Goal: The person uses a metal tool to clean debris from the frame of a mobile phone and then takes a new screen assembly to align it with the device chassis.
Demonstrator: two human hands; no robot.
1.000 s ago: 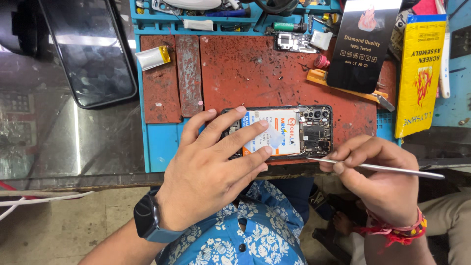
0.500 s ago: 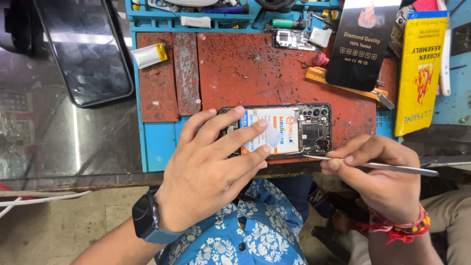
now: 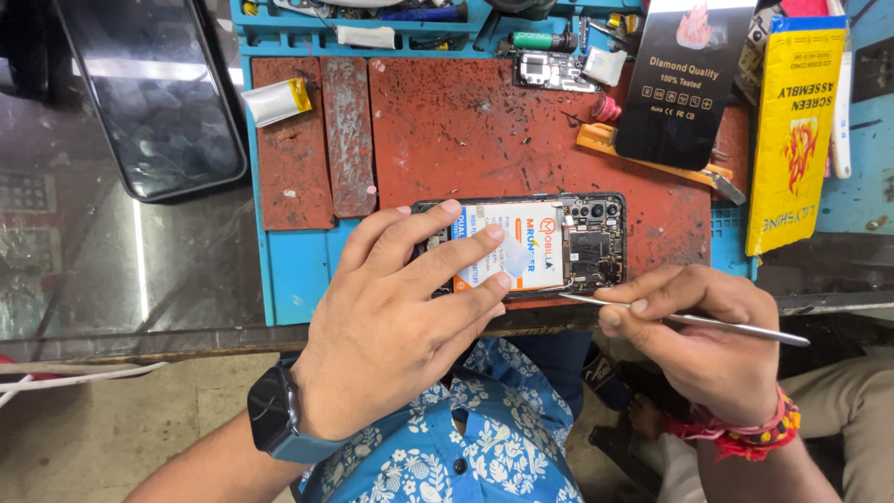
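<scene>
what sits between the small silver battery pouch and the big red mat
In the head view, a narrow worn red mat strip lies between the silver pouch and the large red mat.

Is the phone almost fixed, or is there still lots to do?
Partly done. The back is already off the phone, so its battery and circuit board show. Right now the left hand presses the phone flat on the red mat while the right hand holds a thin metal tool at its lower edge. Still left: the phone lies open, and a small loose part sits apart on the mat.
</scene>
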